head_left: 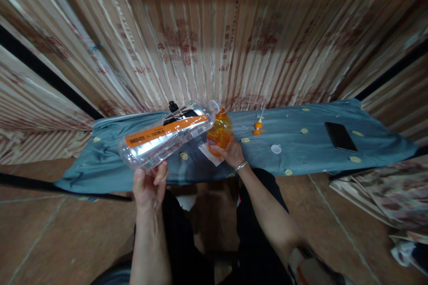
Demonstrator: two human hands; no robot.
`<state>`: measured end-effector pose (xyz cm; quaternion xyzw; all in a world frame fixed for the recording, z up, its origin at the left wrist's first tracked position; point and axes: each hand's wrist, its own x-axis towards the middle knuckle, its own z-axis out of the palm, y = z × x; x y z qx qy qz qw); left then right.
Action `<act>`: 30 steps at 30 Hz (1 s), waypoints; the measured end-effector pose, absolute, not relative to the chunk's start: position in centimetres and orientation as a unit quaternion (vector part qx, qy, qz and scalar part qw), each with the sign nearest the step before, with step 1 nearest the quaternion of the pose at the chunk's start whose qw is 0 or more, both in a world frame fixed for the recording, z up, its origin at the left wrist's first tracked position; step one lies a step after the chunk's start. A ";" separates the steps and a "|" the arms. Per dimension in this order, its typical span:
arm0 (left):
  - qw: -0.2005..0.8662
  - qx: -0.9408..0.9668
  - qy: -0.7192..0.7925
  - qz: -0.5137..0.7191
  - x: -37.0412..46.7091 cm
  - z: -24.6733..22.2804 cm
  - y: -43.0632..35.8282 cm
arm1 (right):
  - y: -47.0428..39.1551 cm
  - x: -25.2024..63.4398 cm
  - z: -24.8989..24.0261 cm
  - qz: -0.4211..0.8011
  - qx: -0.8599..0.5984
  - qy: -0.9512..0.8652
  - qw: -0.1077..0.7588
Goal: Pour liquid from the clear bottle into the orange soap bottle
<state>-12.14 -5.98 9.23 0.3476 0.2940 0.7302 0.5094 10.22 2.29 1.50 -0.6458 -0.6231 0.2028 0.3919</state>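
Note:
My left hand (150, 182) grips a large clear plastic bottle (167, 136) with an orange and silver label. The bottle is tilted, its uncapped neck pointing right, with its mouth at the opening of a smaller orange bottle (220, 131). Whether liquid passes between them I cannot tell. My right hand (230, 151) is wrapped around the lower part of that orange bottle, which stands roughly upright on the table. Beneath it lies a white paper (210, 155). To the right lie an orange pump top (257, 128) with its clear tube and a round white cap (276, 148).
A black phone (340, 136) lies on the right part of the narrow table, covered by a blue-green cloth (310, 158). Behind the large bottle stands a dark bottle with a black top (173, 106). A striped curtain (207, 31) hangs behind the table.

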 end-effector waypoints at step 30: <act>0.513 0.347 0.289 0.730 -12.2 9.3 -6.0 | 2.2 10.2 2.0 0.213 -0.655 -0.620 0.375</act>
